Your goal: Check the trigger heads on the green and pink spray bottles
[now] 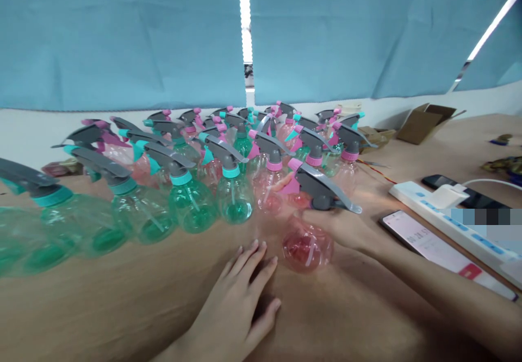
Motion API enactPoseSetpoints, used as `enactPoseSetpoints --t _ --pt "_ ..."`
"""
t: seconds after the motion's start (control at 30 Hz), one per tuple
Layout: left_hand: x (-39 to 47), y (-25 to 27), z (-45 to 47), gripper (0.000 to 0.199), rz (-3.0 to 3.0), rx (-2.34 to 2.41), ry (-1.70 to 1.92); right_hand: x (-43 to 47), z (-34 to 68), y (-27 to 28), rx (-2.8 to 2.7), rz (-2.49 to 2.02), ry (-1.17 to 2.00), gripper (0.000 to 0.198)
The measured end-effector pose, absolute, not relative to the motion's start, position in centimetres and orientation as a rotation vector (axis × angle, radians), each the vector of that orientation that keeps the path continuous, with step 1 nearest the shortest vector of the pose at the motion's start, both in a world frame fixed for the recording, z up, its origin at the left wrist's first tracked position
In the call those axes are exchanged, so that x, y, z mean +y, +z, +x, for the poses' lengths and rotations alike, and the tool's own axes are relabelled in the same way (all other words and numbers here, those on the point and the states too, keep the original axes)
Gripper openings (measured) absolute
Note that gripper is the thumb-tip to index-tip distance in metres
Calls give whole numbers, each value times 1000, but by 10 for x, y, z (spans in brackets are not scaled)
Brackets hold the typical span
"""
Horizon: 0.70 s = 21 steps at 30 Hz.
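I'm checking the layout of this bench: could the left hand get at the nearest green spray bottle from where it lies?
Probably yes. The left hand lies flat on the table, and the stretch of table between it and the green spray bottle looks bare. The pink spray bottle in the right hand sits off to the side.

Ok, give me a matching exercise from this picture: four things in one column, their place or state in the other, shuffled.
Things:
1. left hand
2. right hand
3. white plastic power strip
4. brown cardboard box

Places or states:
A. open, at the far right by the wall
B. flat on the brown table, palm down
C. around the clear pink plastic spray bottle
D. beside the white-screened phone

Pairs: 1-B, 2-C, 3-D, 4-A
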<state>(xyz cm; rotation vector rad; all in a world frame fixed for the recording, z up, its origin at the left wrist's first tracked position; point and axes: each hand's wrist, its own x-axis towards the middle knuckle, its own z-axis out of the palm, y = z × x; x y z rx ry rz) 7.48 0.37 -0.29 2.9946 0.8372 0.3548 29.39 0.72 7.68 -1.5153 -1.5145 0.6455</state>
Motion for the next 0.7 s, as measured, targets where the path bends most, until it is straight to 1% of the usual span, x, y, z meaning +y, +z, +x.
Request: enactPoseSetpoints --t 0.07,0.33,0.57,0.7 --pt "3 -3 75 47 2991 834 357 10 295 73 -1521 -1515 656 11" --pt "3 -4 74 47 2969 840 352 9 294 73 -1545 -1553 639 14" --pt "3 -3 74 47 2961 839 343 8 295 73 -1582 -1576 659 3" --pt "3 -3 74 46 2950 838 361 8 296 70 -1572 -1539 653 8"
